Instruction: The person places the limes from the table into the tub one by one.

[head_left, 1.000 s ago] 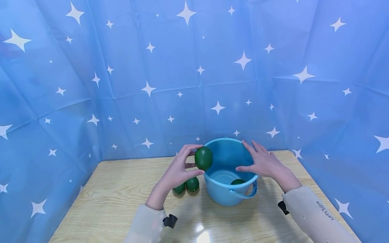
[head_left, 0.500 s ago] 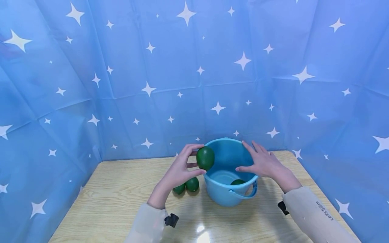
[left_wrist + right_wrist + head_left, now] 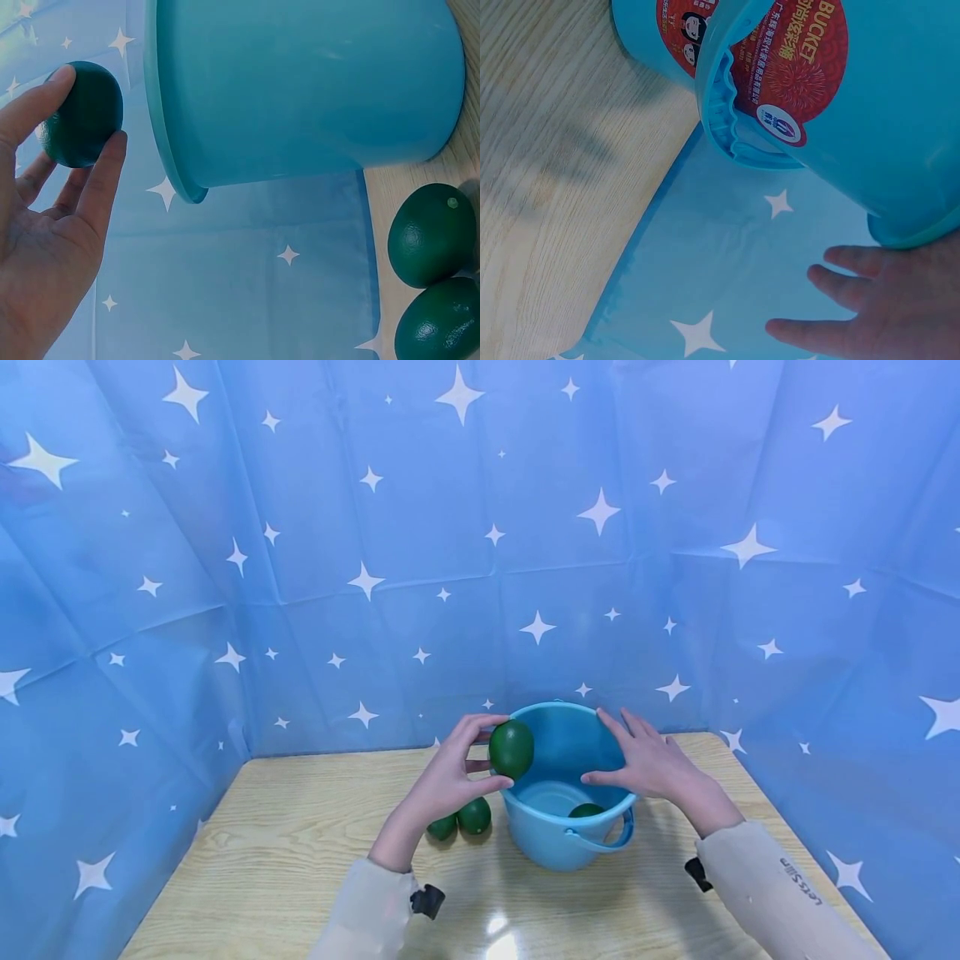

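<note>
My left hand (image 3: pixel 450 774) pinches a dark green, smooth avocado (image 3: pixel 512 750) between thumb and fingers. The fruit hangs at the left rim of a light blue bucket (image 3: pixel 551 847), partly over its opening. From the left wrist, the held avocado (image 3: pixel 90 112) shows beyond the bucket's rim. At the opposite side, my right hand (image 3: pixel 648 758) spreads over the bucket's rim, thumb over the opening. Its fingers look fairly straight in the right wrist view, close by the rim. Another avocado (image 3: pixel 587 809) lies inside the bucket, mostly hidden by the front wall.
Two more avocados, a nearer one (image 3: pixel 475 816) and one partly behind the left wrist (image 3: pixel 442 827), lie on the wooden table (image 3: pixel 300 843) left of the bucket. The bucket's handle (image 3: pixel 611 842) hangs down its front right. A blue star-printed cloth (image 3: pixel 420 527) encloses the table's back and sides.
My left hand has moved slightly to the right with the avocado, bringing it further over the bucket's rim. The right hand and the bucket have stayed in place.
</note>
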`<action>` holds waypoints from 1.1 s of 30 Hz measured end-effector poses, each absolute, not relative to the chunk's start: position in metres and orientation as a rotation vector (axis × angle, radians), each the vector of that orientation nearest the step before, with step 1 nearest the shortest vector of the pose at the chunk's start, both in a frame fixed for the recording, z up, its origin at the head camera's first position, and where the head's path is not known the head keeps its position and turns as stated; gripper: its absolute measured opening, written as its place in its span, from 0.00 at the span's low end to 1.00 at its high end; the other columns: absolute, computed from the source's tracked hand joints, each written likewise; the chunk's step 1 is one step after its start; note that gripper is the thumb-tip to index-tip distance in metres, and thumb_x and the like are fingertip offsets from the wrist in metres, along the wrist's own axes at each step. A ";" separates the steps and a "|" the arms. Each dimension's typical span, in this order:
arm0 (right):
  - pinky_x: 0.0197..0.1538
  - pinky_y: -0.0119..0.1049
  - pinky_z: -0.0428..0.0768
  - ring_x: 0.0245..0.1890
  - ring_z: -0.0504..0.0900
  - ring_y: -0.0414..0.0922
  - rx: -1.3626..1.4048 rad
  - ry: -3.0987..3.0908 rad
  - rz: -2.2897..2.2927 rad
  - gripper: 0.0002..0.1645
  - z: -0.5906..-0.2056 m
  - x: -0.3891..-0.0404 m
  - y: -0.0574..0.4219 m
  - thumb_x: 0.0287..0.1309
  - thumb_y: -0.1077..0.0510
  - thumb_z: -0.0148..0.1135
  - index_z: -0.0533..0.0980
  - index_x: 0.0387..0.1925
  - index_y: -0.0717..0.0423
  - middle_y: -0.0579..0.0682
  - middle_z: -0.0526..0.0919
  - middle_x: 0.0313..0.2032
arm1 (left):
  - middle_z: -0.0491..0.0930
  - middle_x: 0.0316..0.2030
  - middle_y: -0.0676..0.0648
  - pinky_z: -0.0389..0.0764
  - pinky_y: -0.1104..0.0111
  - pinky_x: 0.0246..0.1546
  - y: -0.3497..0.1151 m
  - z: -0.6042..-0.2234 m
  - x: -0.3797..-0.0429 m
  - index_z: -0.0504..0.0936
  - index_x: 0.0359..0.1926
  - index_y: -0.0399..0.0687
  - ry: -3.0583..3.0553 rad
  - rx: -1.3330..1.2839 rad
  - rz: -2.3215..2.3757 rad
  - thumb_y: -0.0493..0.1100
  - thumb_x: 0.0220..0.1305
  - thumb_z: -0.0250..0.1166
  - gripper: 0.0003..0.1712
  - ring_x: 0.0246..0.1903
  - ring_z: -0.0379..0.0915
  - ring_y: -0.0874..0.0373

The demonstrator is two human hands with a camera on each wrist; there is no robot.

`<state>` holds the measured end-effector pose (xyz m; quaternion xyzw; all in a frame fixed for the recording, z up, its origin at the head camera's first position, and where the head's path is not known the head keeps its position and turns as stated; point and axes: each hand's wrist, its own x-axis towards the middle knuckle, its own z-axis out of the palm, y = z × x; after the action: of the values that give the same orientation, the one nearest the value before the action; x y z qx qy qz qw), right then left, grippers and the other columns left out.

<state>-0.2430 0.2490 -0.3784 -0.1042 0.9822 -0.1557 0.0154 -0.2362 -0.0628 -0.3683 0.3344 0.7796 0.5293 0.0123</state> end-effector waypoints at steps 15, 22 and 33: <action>0.64 0.81 0.54 0.72 0.50 0.75 -0.326 3.062 -0.478 0.69 -0.380 -0.243 0.250 0.48 0.23 0.65 0.48 0.79 0.54 0.72 0.48 0.75 | 0.64 0.67 0.47 0.85 0.54 0.55 -0.056 -0.365 -0.237 0.65 0.71 0.54 2.432 1.029 1.638 0.37 0.59 0.73 0.41 0.65 0.69 0.47; 0.65 0.81 0.54 0.72 0.50 0.75 -0.320 3.057 -0.490 0.69 -0.381 -0.244 0.250 0.48 0.23 0.64 0.47 0.79 0.54 0.72 0.47 0.75 | 0.64 0.66 0.46 0.84 0.49 0.55 -0.054 -0.366 -0.238 0.65 0.71 0.53 2.427 1.041 1.638 0.36 0.59 0.73 0.41 0.64 0.69 0.47; 0.65 0.81 0.54 0.72 0.50 0.75 -0.315 3.062 -0.485 0.69 -0.381 -0.245 0.250 0.48 0.22 0.64 0.47 0.79 0.53 0.72 0.48 0.75 | 0.64 0.66 0.46 0.86 0.56 0.53 -0.050 -0.368 -0.240 0.65 0.71 0.53 2.443 1.048 1.616 0.36 0.59 0.73 0.41 0.64 0.69 0.47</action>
<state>-0.2447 0.2499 -0.3814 -0.1010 0.9826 -0.1556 0.0129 -0.2398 -0.0505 -0.3682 0.3368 0.7851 0.5195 0.0153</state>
